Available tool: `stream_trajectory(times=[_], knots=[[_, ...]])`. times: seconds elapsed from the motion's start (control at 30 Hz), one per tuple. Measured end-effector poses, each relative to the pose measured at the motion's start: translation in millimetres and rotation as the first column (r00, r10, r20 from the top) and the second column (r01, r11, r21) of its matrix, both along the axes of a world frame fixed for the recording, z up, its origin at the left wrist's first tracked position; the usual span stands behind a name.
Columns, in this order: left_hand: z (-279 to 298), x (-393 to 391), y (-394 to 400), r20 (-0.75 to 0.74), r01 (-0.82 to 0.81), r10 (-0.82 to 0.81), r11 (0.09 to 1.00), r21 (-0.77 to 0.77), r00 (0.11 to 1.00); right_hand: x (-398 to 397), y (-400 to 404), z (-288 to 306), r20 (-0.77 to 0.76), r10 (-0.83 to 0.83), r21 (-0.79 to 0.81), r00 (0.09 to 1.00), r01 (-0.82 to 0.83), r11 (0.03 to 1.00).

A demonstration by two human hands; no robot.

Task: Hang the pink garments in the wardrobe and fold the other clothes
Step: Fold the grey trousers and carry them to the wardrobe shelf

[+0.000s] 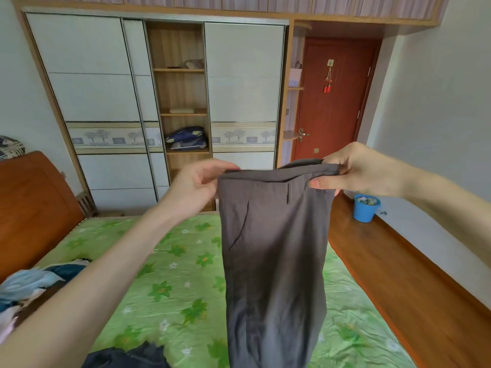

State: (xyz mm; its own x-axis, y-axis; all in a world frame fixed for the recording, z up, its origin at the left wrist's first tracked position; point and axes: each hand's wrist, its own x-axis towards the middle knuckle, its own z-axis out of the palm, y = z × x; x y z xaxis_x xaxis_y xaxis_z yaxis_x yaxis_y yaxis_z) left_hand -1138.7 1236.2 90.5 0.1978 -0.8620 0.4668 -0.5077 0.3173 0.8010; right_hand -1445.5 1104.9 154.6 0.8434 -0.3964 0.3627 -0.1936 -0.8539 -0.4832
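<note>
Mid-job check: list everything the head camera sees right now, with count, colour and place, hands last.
grey trousers: one, grey, held up by the waistband over the bed
bed sheet: one, green with flowers, covers the bed
clothes pile: one, blue, white and dark, left edge of bed
dark garment: one, bottom edge of bed
headboard: one, brown wood, left
wardrobe: one, white sliding doors, open wooden shelves in the middle
folded bedding: one stack, dark blue, on a lower shelf
door: one, red-brown, shut
bucket: one, blue, on the floor by the right wall
left hand: touches the waistband's left end
right hand: grips the waistband's right end
</note>
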Motion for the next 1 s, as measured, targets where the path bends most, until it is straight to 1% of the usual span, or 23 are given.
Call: stream_trajectory(times=[0.03, 0.07, 0.13, 0.17, 0.2, 0.23, 0.3, 0.37, 0.47, 0.5, 0.67, 0.73, 0.83, 1.0], knots=[[-2.8, -9.6, 0.6, 0.016, 0.003, -0.004, 1.000, 0.013, 1.000, 4.2, 0.5, -0.7, 0.001, -0.004, -0.010, 1.000, 0.004, 1.000], [-5.3, -18.9, 0.5, -0.019, 0.029, -0.028, 0.999, 0.021, 0.999, 8.0, 0.2, -1.4, -0.003, -0.009, -0.022, 1.000, 0.009, 1.000], [-5.1, -35.2, 2.8, -0.180, 0.046, -0.038, 0.998, 0.041, 0.983, 13.0, -2.6, -0.5, -0.012, -0.038, -0.028, 0.999, 0.038, 0.999], [-5.6, -39.1, 3.9, -0.231, 0.046, -0.035, 0.998, 0.042, 0.972, 14.0, -3.7, 0.6, -0.016, -0.057, -0.024, 0.998, 0.057, 0.998], [-6.4, -41.0, 5.9, -0.229, 0.036, -0.024, 0.998, 0.047, 0.973, 14.0, -5.7, 1.4, -0.020, -0.077, -0.015, 0.997, 0.077, 0.997], [-5.4, -42.2, 10.7, -0.152, 0.028, -0.018, 0.997, 0.065, 0.988, 13.7, -6.7, 2.4, -0.024, -0.095, -0.011, 0.995, 0.094, 0.995], [-2.4, -48.8, 20.4, 0.083, 0.022, -0.037, 0.984, 0.175, 0.996, 13.3, -9.3, 3.5, -0.042, -0.127, -0.034, 0.991, 0.126, 0.991], [1.9, -63.1, 26.3, 0.278, -0.022, -0.062, 0.957, 0.288, 0.958, 15.3, -12.1, 2.7, -0.073, -0.159, -0.090, 0.985, 0.152, 0.984], [3.4, -81.7, 24.9, 0.507, -0.145, -0.046, 0.932, 0.331, 0.861, 18.9, -12.2, 2.1, -0.119, -0.186, -0.153, 0.975, 0.167, 0.974], [1.3, -83.9, 23.0, 0.543, -0.173, -0.031, 0.931, 0.321, 0.839, 18.6, -10.9, 3.1, -0.135, -0.185, -0.162, 0.973, 0.163, 0.973], [-11.2, -71.4, 12.5, 0.631, -0.221, 0.025, 0.947, 0.233, 0.775, 11.2, -5.9, 5.5, -0.200, -0.118, -0.158, 0.973, 0.087, 0.984], [-6.7, -65.9, 12.7, 0.648, -0.238, 0.043, 0.947, 0.217, 0.761, 4.6, -5.7, 3.4, -0.199, -0.078, -0.114, 0.977, 0.056, 0.992], [5.0, -61.1, 13.8, 0.691, -0.231, 0.035, 0.954, 0.193, 0.722, -3.9, -7.4, 1.1, -0.183, 0.005, 0.015, 0.983, -0.003, 1.000], [17.7, -52.8, 5.5, 0.655, -0.154, -0.067, 0.949, 0.274, 0.753, -6.8, -7.0, 8.9, -0.223, -0.007, 0.029, 0.975, 0.014, 0.999]])
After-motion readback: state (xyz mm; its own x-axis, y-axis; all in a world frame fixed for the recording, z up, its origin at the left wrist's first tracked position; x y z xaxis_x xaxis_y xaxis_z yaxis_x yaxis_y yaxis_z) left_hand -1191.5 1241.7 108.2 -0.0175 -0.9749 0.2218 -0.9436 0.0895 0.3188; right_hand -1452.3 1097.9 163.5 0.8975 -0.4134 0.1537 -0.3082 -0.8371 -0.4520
